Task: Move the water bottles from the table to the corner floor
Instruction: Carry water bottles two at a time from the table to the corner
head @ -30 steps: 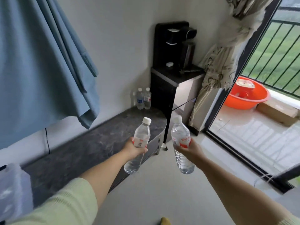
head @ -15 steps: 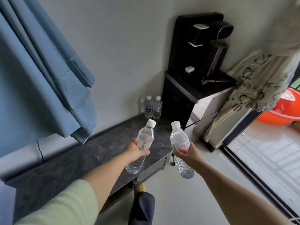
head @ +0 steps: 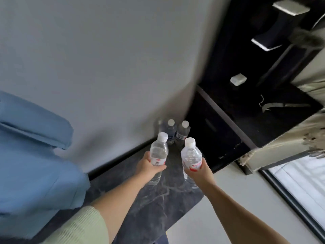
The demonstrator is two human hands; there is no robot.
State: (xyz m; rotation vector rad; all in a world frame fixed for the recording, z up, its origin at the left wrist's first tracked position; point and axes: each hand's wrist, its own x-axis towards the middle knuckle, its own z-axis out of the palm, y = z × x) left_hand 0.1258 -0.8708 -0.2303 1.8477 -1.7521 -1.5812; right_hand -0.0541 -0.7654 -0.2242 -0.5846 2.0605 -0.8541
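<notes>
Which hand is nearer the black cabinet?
Right. The right hand grips a bottle just beside the cabinet; the left hand, gripping another bottle, is farther left.

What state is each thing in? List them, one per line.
Clear plastic water bottle with red label in left hand: capped, upright, held.
Clear plastic water bottle with red label in right hand: capped, slightly tilted, held.
Left hand: grip closed around its bottle.
Right hand: grip closed around its bottle.
Two clear capped bottles in the corner: standing upright, side by side.
</notes>
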